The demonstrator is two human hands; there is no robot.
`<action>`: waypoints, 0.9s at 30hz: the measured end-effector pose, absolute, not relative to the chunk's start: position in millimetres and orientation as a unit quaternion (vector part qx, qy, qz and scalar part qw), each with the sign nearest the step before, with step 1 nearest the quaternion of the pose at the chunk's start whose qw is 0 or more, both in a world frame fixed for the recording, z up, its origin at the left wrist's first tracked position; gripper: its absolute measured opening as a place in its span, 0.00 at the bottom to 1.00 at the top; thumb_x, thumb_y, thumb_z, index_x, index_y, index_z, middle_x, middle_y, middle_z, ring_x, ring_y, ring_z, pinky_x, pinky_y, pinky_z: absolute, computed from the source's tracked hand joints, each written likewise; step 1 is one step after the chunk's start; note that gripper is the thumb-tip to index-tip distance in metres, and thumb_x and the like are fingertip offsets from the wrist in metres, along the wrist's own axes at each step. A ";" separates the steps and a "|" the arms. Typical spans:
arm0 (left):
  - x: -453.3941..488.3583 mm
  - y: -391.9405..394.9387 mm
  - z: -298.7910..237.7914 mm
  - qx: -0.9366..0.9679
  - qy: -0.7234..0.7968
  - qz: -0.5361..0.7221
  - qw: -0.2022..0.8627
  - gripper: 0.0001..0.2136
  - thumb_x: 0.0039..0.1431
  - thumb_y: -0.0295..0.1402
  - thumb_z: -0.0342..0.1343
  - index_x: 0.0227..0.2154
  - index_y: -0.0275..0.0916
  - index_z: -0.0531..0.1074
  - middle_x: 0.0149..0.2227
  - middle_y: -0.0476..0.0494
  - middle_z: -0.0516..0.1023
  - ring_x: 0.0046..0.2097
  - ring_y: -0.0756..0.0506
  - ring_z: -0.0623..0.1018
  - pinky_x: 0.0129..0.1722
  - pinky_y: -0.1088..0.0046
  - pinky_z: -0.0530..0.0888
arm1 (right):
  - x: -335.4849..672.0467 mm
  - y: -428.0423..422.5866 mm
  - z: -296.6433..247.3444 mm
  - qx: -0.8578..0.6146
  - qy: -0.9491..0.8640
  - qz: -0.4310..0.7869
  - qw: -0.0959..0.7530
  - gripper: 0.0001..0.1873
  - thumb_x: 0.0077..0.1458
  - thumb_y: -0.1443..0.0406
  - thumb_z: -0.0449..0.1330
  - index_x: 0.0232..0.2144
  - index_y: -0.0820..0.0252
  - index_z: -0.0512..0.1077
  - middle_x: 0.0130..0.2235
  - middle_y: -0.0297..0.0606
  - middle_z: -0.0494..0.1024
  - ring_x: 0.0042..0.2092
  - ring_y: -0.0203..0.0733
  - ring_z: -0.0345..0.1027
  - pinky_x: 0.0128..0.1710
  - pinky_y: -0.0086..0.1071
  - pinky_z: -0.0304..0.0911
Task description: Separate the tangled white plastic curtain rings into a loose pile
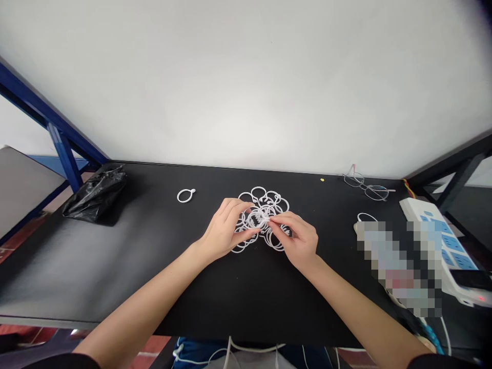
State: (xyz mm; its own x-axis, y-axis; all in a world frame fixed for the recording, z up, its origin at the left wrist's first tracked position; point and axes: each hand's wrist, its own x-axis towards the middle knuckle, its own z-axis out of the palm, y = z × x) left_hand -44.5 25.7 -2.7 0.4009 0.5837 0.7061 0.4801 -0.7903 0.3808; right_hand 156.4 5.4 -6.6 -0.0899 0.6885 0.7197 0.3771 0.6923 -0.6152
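Held in the curled left hand (pixel 226 228) and pinched by the right hand (pixel 298 238), the thin, white, round plastic ring (pixel 264 219) seems light, springy, best gripped by its rim.

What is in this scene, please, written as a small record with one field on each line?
centre: heap of thin white plastic-looking rings
left hand: thumb and fingers apart, curved around part of the heap
right hand: thumb and fingers pinched together at the heap
left of heap: one white ring with small knob, lying apart
far left: crumpled black plastic bag
right side: thin-framed eyeglasses; long white power strip with blue sockets
surface: flat black tabletop
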 end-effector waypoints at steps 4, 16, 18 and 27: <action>-44.5 26.5 -3.6 0.835 0.315 0.447 0.063 0.20 0.61 0.38 0.57 0.53 0.38 0.62 0.39 0.40 0.74 0.43 0.43 0.72 0.44 0.62 0.71 | 156.2 4.8 -6.4 -0.362 -0.726 0.131 0.569 0.10 0.54 0.74 0.63 0.35 0.54 0.77 0.31 0.35 0.81 0.33 0.41 0.76 0.32 0.36 0.74; -43.7 26.6 -2.9 0.833 0.312 0.452 0.062 0.21 0.62 0.42 0.55 0.53 0.38 0.64 0.37 0.41 0.75 0.40 0.43 0.72 0.42 0.63 0.71 | 155.0 3.0 -6.7 -0.362 -0.715 0.137 0.582 0.13 0.53 0.73 0.64 0.39 0.52 0.77 0.34 0.35 0.82 0.34 0.42 0.77 0.32 0.36 0.75; -43.7 26.8 -3.0 0.832 0.313 0.453 0.064 0.21 0.62 0.42 0.55 0.54 0.38 0.64 0.36 0.41 0.75 0.40 0.43 0.72 0.42 0.63 0.71 | 155.2 2.9 -7.4 -0.366 -0.715 0.133 0.581 0.12 0.54 0.73 0.64 0.39 0.52 0.77 0.34 0.35 0.82 0.34 0.43 0.77 0.33 0.37 0.75; -42.2 24.8 -3.3 0.824 0.317 0.462 0.088 0.20 0.62 0.41 0.56 0.53 0.38 0.64 0.36 0.42 0.75 0.40 0.44 0.72 0.42 0.64 0.71 | 154.5 2.1 -7.3 -0.361 -0.710 0.124 0.592 0.12 0.53 0.73 0.65 0.38 0.53 0.79 0.33 0.35 0.84 0.33 0.43 0.79 0.32 0.36 0.77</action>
State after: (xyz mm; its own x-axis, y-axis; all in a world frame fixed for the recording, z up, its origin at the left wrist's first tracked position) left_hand -42.2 24.8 -3.3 0.3726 0.6037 0.7048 0.4415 -0.7833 0.4376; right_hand 154.5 2.1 -7.3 -0.0400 0.6590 0.7511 0.3658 0.7092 -0.6027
